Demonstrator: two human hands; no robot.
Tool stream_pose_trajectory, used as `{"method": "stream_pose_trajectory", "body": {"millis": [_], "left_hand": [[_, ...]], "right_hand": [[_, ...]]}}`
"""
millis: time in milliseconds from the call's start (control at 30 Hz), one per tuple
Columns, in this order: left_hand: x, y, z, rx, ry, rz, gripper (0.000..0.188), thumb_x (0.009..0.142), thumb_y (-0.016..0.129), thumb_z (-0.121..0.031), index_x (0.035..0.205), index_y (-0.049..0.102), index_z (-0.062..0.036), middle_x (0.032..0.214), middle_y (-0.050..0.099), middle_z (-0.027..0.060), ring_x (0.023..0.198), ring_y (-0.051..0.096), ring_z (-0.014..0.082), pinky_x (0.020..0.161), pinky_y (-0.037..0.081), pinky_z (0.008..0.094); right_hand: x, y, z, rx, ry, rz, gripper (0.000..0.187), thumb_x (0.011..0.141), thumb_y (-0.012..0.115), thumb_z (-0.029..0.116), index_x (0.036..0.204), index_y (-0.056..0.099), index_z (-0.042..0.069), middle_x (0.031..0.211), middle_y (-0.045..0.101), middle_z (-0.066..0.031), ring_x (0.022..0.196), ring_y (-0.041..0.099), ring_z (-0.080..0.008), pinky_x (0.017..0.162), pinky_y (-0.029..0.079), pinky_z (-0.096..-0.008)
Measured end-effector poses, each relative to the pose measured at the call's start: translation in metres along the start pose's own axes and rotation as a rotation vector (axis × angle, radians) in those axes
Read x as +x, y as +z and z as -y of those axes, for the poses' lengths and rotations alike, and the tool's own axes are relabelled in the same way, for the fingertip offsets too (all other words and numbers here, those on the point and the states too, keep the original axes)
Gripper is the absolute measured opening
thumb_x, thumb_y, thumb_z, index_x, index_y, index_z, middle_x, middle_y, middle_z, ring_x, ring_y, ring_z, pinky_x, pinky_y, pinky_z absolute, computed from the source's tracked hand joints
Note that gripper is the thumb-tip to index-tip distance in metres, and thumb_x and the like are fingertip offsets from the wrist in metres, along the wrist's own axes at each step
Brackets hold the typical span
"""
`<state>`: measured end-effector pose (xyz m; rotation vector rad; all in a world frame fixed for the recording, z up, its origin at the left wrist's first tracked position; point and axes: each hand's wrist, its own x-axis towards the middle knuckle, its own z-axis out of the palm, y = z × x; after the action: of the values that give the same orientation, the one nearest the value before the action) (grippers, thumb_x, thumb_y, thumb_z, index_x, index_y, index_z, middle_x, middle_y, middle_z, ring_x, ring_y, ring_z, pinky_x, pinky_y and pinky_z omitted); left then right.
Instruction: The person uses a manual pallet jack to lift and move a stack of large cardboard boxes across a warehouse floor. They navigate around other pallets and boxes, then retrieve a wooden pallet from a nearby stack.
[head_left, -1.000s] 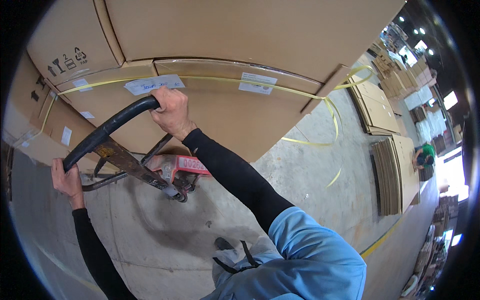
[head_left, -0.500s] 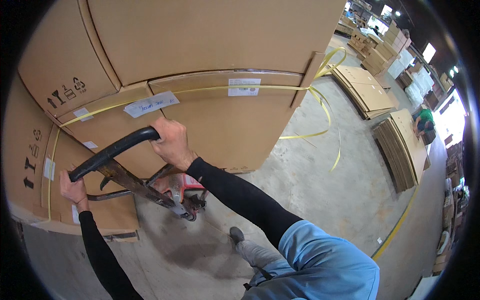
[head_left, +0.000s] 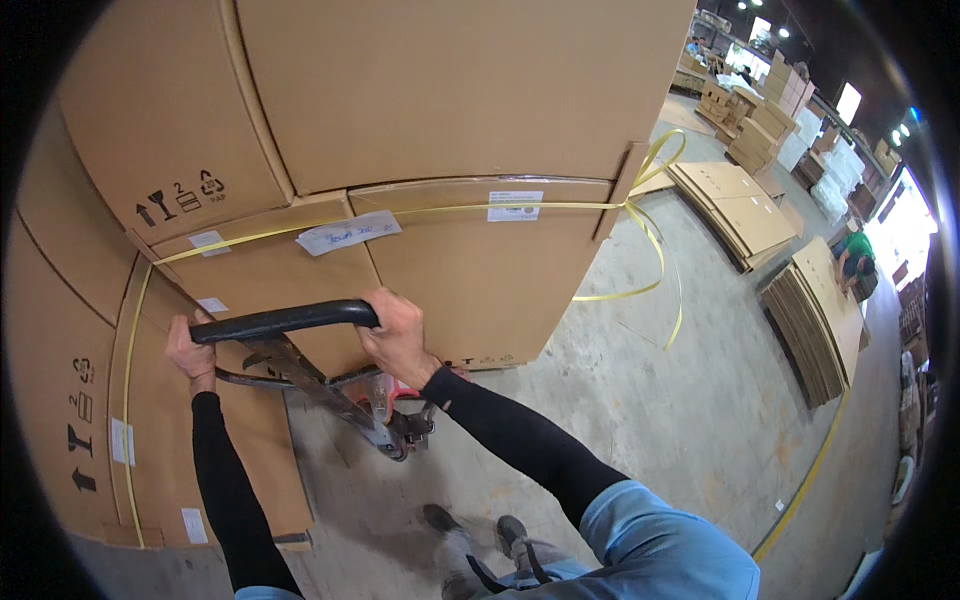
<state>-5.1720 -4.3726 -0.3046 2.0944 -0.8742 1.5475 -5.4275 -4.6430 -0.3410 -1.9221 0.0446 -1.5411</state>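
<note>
Both my hands grip the black looped handle [head_left: 285, 320] of a pallet jack. My left hand [head_left: 190, 348] is closed round the handle's left end, and my right hand [head_left: 396, 330] wraps its right end. Below the handle, the worn steel shaft runs down to the red and grey base of the pallet jack [head_left: 385, 405] on the floor. Right behind it stands a tall stack of large cardboard boxes [head_left: 480, 270]. A yellow strap [head_left: 440, 209] circles the boxes, with loose loops at their right corner. A white handwritten paper [head_left: 348, 232] is tucked at the strap.
Flat cardboard stacks lie on the concrete floor to the right, one nearer [head_left: 812, 320] and one farther [head_left: 735, 210]. Beside the nearer stack a person in green [head_left: 855, 262] bends over. A yellow floor line [head_left: 805, 490] runs along the right. Boxes [head_left: 760, 140] are piled far back.
The handle has swung to a more level angle, with both hands on it. In the picture, the boxes have shifted right and down. Both my feet now show.
</note>
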Motion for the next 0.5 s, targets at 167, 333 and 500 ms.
{"method": "stream_pose_trajectory", "body": {"millis": [167,333,500], "left_hand": [[0.004,0.025,0.011,-0.229,0.037,0.014,0.03,0.081,0.069,-0.022,0.07,0.05,-0.0026,0.068,0.05,0.0183,0.066,0.055,0.0396,0.059,0.044,0.0469],[-0.006,0.028,0.0,-0.368,0.044,-0.016,0.027,0.079,0.069,-0.021,0.069,0.05,-0.0046,0.071,0.052,0.0166,0.068,0.055,0.0391,0.06,0.044,0.0471],[-0.012,0.002,-0.005,-0.419,0.022,0.013,0.019,0.08,0.065,-0.018,0.069,0.053,-0.0069,0.072,0.054,0.0136,0.069,0.057,0.036,0.062,0.048,0.0461]], "right_hand": [[-0.038,0.009,0.029,-0.077,0.087,-0.027,0.024,0.069,0.068,0.001,0.092,0.062,0.007,0.077,0.06,-0.014,0.07,0.061,-0.0356,0.062,0.048,-0.0397],[-0.06,0.0,0.052,-0.104,0.133,-0.112,0.024,0.07,0.066,-0.001,0.093,0.064,0.004,0.076,0.061,-0.017,0.072,0.064,-0.0316,0.066,0.05,-0.0379],[-0.08,0.001,0.085,-0.17,0.203,-0.146,0.018,0.077,0.067,0.001,0.094,0.064,0.002,0.078,0.063,-0.0146,0.07,0.063,-0.0263,0.067,0.049,-0.0358]]}}
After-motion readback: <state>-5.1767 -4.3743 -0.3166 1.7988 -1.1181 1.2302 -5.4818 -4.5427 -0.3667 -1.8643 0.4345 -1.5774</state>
